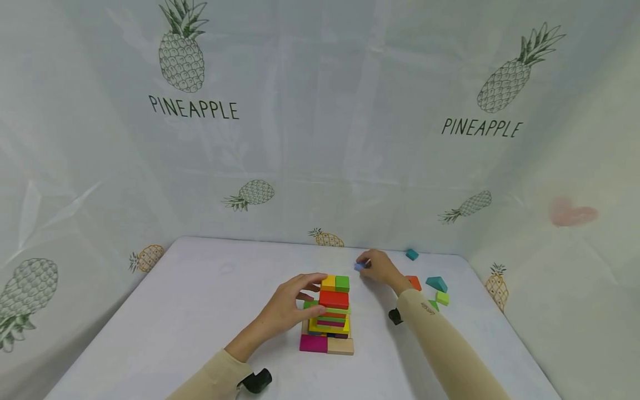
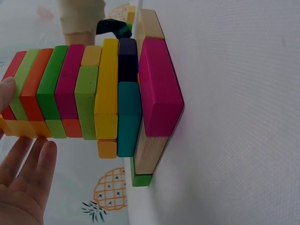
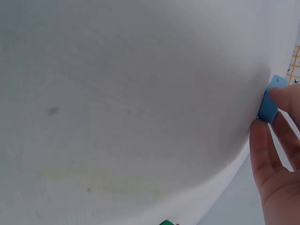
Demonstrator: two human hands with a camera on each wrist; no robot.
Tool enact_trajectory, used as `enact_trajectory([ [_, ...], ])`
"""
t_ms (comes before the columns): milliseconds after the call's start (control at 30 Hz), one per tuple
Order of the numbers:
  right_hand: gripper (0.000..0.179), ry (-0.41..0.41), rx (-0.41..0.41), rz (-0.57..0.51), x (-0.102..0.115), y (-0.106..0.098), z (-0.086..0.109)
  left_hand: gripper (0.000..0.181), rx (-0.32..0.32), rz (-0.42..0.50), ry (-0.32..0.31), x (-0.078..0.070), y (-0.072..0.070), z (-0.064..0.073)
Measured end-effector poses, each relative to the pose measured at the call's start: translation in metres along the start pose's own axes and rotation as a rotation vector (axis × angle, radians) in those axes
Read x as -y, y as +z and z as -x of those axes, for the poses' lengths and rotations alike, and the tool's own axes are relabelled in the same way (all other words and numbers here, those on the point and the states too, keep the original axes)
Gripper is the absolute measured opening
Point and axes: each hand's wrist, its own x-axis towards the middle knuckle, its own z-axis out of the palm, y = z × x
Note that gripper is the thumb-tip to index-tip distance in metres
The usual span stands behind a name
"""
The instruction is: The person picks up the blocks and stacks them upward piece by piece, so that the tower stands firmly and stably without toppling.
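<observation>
A tall tower of coloured wooden blocks (image 1: 334, 300) stands in the middle of the table; in the left wrist view it appears on its side. My left hand (image 1: 287, 303) is at the tower's left side, thumb reaching across the front near the red block (image 1: 334, 300) and index fingertip by the yellow block (image 1: 328, 283) at the top. Its other fingers are extended, spread beside the tower. Behind and right of the tower, my right hand (image 1: 380, 266) pinches a small blue block (image 3: 269, 104) between thumb and fingers, low over the white tabletop.
Loose blocks lie on the right of the table: a teal one (image 1: 411, 254) near the back edge, a larger teal piece (image 1: 437, 284), a lime block (image 1: 442, 298) and a red-orange block (image 1: 414, 282) partly behind the right forearm. A pineapple-printed curtain (image 1: 320, 139) hangs behind.
</observation>
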Motion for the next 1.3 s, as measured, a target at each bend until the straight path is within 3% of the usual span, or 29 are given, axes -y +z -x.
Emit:
enact_trajectory([
  [167, 0.031, -0.023, 0.058, 0.002, 0.005, -0.002, 0.005, 0.070, 0.002, -0.003, 0.002, 0.000, 0.000, -0.001],
  [300, 0.031, -0.095, 0.080, 0.019, 0.013, -0.008, 0.013, 0.070, 0.003, -0.004, 0.005, 0.000, 0.000, -0.001],
  [467, 0.032, -0.198, 0.005, 0.006, 0.033, -0.022, 0.034, 0.070, 0.001, 0.002, 0.006, -0.001, 0.000, 0.000],
  [700, 0.032, -0.301, -0.128, -0.068, 0.075, -0.054, 0.084, 0.070, 0.003, 0.006, -0.002, -0.002, 0.001, 0.000],
  [833, 0.033, -0.405, -0.146, -0.069, 0.100, -0.064, 0.108, 0.070, 0.001, 0.017, -0.011, -0.002, 0.000, 0.000],
  [1000, 0.034, -0.514, -0.092, -0.044, 0.129, -0.063, 0.133, 0.070, -0.007, 0.008, -0.013, -0.002, -0.001, 0.001],
  [1300, 0.030, -0.518, -0.067, 0.002, 0.147, -0.048, 0.147, 0.068, -0.004, -0.003, 0.039, 0.001, -0.001, 0.000],
])
